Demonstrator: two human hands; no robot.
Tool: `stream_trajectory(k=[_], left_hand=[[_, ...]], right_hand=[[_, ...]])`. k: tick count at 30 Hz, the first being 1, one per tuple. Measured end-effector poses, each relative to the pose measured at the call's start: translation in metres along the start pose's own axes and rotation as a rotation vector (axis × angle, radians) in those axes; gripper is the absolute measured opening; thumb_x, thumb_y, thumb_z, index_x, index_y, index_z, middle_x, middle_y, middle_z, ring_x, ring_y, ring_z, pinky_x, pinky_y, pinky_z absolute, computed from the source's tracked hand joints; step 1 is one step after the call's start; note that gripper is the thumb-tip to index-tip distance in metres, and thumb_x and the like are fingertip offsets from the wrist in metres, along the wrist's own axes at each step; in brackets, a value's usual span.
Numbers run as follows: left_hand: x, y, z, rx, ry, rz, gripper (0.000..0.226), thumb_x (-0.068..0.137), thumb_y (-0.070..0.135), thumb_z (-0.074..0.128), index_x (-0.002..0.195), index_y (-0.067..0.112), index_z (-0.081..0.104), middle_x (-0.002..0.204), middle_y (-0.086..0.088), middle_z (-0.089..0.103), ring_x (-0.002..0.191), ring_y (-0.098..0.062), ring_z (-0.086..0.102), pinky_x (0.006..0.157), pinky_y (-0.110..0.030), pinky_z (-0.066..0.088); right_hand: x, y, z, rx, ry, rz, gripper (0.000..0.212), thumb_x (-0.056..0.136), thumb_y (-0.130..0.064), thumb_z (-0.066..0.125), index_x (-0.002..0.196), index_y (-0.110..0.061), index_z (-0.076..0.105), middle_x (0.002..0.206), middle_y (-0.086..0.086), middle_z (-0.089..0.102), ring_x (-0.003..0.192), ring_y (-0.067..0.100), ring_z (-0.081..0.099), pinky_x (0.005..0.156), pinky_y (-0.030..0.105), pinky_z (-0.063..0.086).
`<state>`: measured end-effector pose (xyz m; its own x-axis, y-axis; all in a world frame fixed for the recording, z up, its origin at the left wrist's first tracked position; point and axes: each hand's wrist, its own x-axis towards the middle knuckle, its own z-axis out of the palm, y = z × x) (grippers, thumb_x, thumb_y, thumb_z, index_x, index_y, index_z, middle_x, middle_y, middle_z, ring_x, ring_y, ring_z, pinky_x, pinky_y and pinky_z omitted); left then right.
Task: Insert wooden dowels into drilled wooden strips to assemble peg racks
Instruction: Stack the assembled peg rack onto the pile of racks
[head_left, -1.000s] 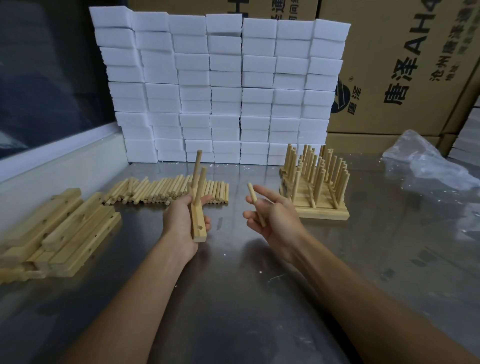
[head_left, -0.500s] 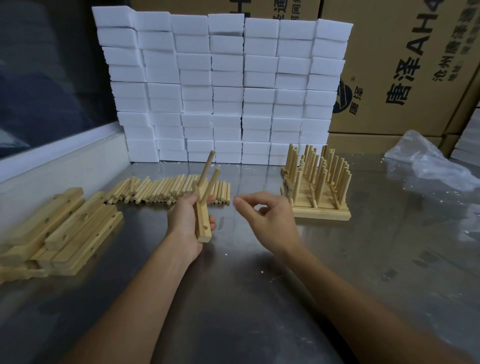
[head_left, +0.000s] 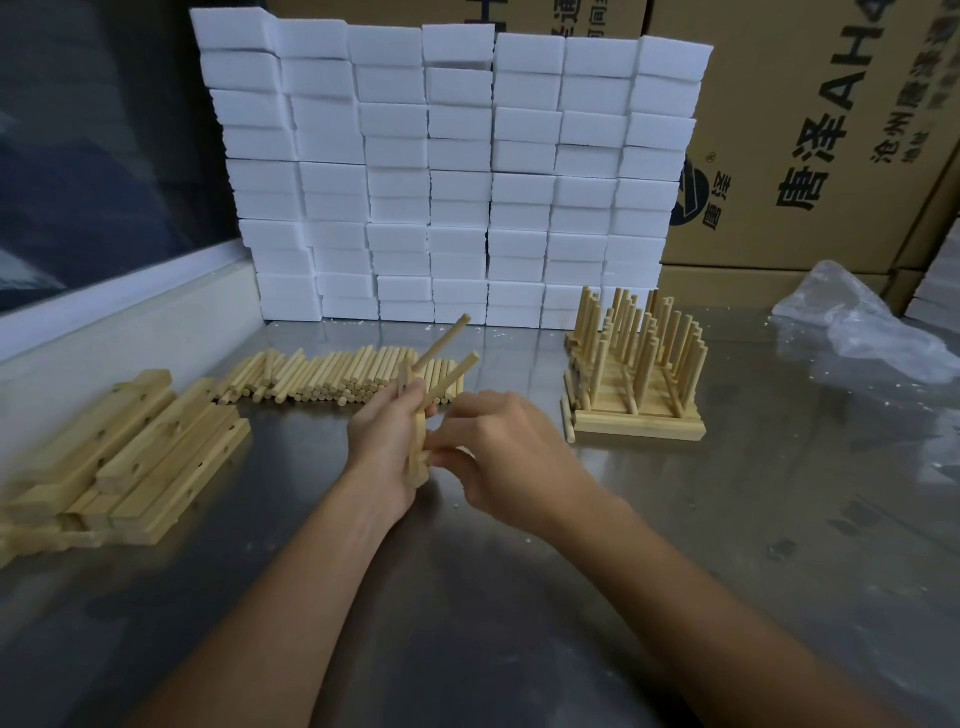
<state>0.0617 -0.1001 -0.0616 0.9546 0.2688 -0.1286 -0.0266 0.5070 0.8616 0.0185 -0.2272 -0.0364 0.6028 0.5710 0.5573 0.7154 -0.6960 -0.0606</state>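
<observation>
The left hand (head_left: 387, 447) is covering most of the strip (head_left: 418, 470) it is gripping — only the lower end and a sliver of the top are showing. The right hand (head_left: 511, 457) is hiding whatever its fingertips are pinching against that strip; a third peg cannot be made out. The pile of strips (head_left: 124, 457) at the left is blurring toward the frame edge, its lowest pieces getting cut off. The cardboard boxes (head_left: 810, 130) are running out of the top and right — their printing is only partly readable. The plastic bag (head_left: 857, 327) is being clipped by the right edge.
</observation>
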Motion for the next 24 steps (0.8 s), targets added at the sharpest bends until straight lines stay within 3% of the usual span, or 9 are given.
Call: stream_trajectory(k=[4,6,9,13,17,21,24], left_hand=[[0.0,-0.002,0.0,0.022,-0.001,0.021,0.011,0.096,0.018,0.063,0.095,0.021,0.074,0.08,-0.009,0.062,0.058,-0.017,0.058,0.042,-0.023,0.044],[-0.001,-0.004,0.0,0.045,-0.003,0.033,0.012,0.096,0.019,0.064,0.099,0.022,0.074,0.075,-0.004,0.065,0.054,-0.014,0.058,0.042,-0.023,0.042],[-0.002,-0.005,0.001,0.033,0.015,0.029,0.015,0.096,0.02,0.063,0.106,0.021,0.073,0.065,0.001,0.066,0.051,-0.013,0.057,0.043,-0.023,0.041],[-0.002,-0.005,0.003,0.008,0.015,0.047,0.024,0.097,0.017,0.062,0.12,0.017,0.07,0.078,-0.005,0.067,0.05,-0.013,0.057,0.04,-0.021,0.039],[-0.002,-0.006,0.006,-0.012,0.031,0.063,0.028,0.096,0.011,0.062,0.123,0.011,0.068,0.063,-0.002,0.058,0.034,-0.006,0.048,0.033,-0.013,0.032],[0.002,-0.002,0.002,0.02,0.018,0.036,0.027,0.094,0.013,0.065,0.119,0.018,0.071,0.077,-0.003,0.064,0.055,-0.013,0.056,0.038,-0.018,0.04],[0.002,-0.003,0.003,0.025,0.012,0.035,0.025,0.094,0.013,0.064,0.118,0.02,0.07,0.077,-0.003,0.065,0.061,-0.015,0.058,0.043,-0.022,0.042]], right_hand=[[0.005,-0.009,-0.003,-0.166,-0.016,-0.029,0.013,0.074,-0.003,0.071,0.08,-0.014,0.075,0.084,0.003,0.064,0.079,0.028,0.058,0.069,0.031,0.023],[0.005,-0.013,-0.003,-0.193,-0.008,-0.04,0.02,0.062,0.002,0.071,0.074,-0.014,0.075,0.078,0.004,0.063,0.076,0.028,0.059,0.067,0.031,0.024],[0.006,-0.015,-0.001,-0.218,-0.016,-0.043,0.018,0.061,0.001,0.073,0.071,-0.014,0.074,0.075,0.004,0.062,0.073,0.027,0.06,0.064,0.031,0.026],[0.005,-0.016,0.002,-0.224,-0.05,0.027,0.016,0.058,-0.008,0.078,0.07,-0.018,0.073,0.071,0.001,0.062,0.064,0.026,0.061,0.057,0.029,0.028],[0.005,-0.016,0.005,-0.212,-0.065,0.067,0.005,0.074,-0.019,0.067,0.076,-0.02,0.071,0.071,-0.002,0.064,0.065,0.026,0.063,0.051,0.028,0.027],[0.004,-0.008,0.002,-0.135,-0.082,0.032,0.012,0.088,-0.024,0.058,0.092,-0.021,0.069,0.089,-0.002,0.063,0.078,0.026,0.061,0.053,0.029,0.027],[0.002,-0.007,-0.001,-0.115,-0.08,0.029,0.008,0.085,-0.018,0.063,0.088,-0.017,0.071,0.082,-0.006,0.048,0.072,0.025,0.055,0.05,0.026,0.02]])
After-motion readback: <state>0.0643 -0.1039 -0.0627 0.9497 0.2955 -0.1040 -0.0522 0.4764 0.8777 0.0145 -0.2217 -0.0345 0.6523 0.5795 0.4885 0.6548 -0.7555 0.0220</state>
